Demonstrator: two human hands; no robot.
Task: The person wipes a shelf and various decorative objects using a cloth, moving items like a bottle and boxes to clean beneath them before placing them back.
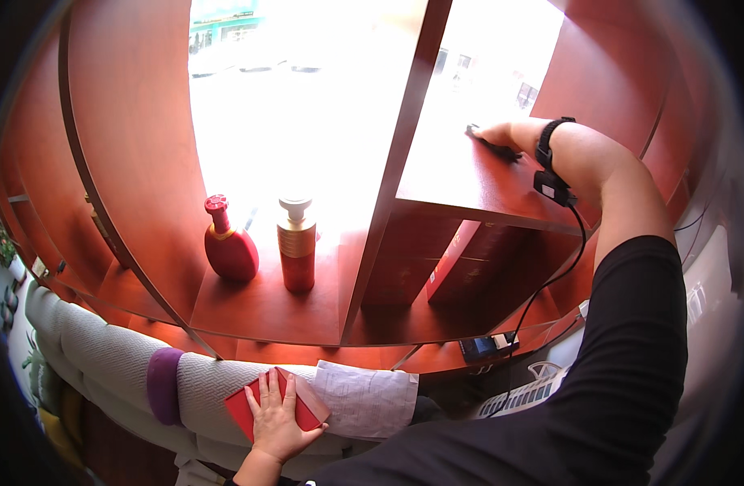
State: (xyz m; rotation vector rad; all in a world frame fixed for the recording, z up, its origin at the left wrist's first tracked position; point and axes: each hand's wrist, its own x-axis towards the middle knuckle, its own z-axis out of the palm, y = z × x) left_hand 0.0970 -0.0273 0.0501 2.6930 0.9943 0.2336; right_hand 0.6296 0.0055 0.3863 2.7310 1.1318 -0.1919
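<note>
My left hand [279, 419] spreads its fingers over a red box [311, 406] on top of the sofa back, with the thumb along one edge. My right hand [499, 133] reaches into the upper right compartment of a reddish wooden shelf unit. It grips a dark cloth [499, 150] against the shelf board [493, 182]; strong window glare washes out part of this area. Around that wrist is a black strap [549, 143] with a small device [553, 187] and a cable attached.
A red rounded bottle [231, 249] and a red-and-gold bottle [297, 249] stand in the middle compartment. Tall dark red boxes [396, 261] fill part of the lower right one. Printed papers [367, 401] and a purple cushion [164, 386] lie on the grey sofa [214, 389].
</note>
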